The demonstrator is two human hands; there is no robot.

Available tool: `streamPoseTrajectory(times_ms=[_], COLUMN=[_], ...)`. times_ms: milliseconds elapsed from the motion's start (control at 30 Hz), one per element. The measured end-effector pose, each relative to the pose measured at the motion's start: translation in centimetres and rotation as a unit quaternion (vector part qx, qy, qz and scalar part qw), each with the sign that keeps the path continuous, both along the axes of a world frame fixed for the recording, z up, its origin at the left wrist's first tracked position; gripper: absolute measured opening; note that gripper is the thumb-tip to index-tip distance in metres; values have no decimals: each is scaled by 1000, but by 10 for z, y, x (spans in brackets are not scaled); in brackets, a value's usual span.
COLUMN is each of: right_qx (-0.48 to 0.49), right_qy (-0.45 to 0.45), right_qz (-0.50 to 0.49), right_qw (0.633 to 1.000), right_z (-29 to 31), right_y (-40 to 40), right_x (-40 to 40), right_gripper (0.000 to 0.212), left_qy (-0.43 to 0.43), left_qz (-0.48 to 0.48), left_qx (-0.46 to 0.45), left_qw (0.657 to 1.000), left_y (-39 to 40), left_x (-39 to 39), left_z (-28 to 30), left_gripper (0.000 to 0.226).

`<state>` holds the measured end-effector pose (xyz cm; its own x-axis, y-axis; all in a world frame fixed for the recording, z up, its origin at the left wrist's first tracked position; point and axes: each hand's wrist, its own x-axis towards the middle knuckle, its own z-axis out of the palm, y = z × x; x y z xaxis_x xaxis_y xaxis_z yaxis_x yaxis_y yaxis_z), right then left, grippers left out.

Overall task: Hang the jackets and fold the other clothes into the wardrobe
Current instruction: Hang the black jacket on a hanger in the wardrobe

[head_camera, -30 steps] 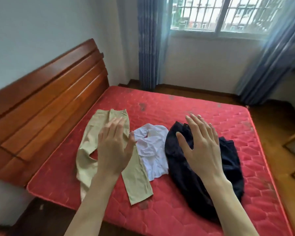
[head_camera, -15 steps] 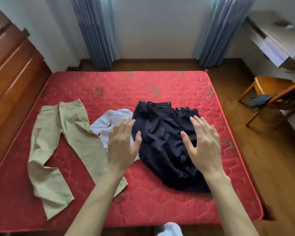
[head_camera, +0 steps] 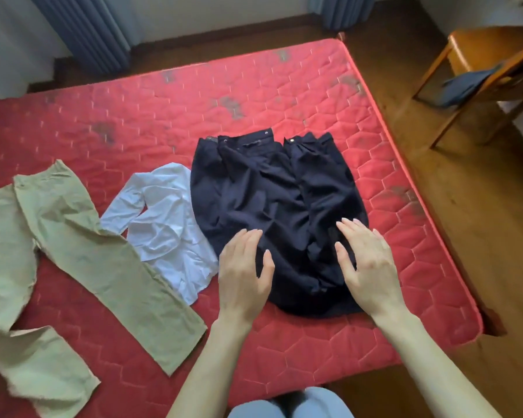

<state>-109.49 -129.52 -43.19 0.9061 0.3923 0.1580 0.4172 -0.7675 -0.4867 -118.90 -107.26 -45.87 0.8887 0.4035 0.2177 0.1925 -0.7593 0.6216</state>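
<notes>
Head view (only view):

L hand: left hand w/ fingers straight & close together, thumb spread, palm down, gripping nothing. Sits over the near-left part of the dark jacket; can't tell if it touches the cloth or is just above.

R hand: right hand also flat, fingers extended & slightly fanned, palm down, nothing held. Over the near-right part of the same garment; contact unclear too.

Jacket: dark navy jacket lies crumpled on the mattress, right of centre. Far edge shows a band w/ small metal snaps. Near hem is between the two wrists.

Shirt: white shirt wrinkled, one sleeve stretched out to the left, lying just left of the jacket; its right edge meets or slips under the navy cloth.

Trousers: beige trousers spread on the left side of the mattress, legs splayed apart, one leg running toward the near edge beside the shirt, its edge touching the shirt's sleeve area.

Bed: red quilted mattress, hexagon stitching, several worn grey patches.

Room: wooden chair at far right w/ a blue-grey cloth on its seat, well apart from the bed; blue curtains at far wall; wooden floor.

Person: light blue-clad knees at bottom edge.
</notes>
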Motion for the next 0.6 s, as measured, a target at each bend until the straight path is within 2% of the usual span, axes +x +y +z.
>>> streamPoseTrajectory(times_ms=[233, 400, 500, 600], right_qx=[-62, -86, -104, -141], right_qy=[30, 67, 125, 165], right_qz=[43, 66, 68, 76], right_qw=[997, 992, 984, 973], right_z=[-126, -199, -239, -271], right_y=[-19, -38, -53, -65], right_x=[-12, -32, -44, -49], right_gripper=[48, 53, 65, 64], left_qy=[89, 140, 198, 268], left_qz=[-84, -134, -159, -187], left_qx=[-4, 6, -11, -36], left_qw=[992, 981, 967, 944], left_y=[-28, -50, -67, -80], left_x=[-4, -14, -19, -25], left_z=[-123, -191, -228, -264], left_gripper=[40, 33, 31, 35])
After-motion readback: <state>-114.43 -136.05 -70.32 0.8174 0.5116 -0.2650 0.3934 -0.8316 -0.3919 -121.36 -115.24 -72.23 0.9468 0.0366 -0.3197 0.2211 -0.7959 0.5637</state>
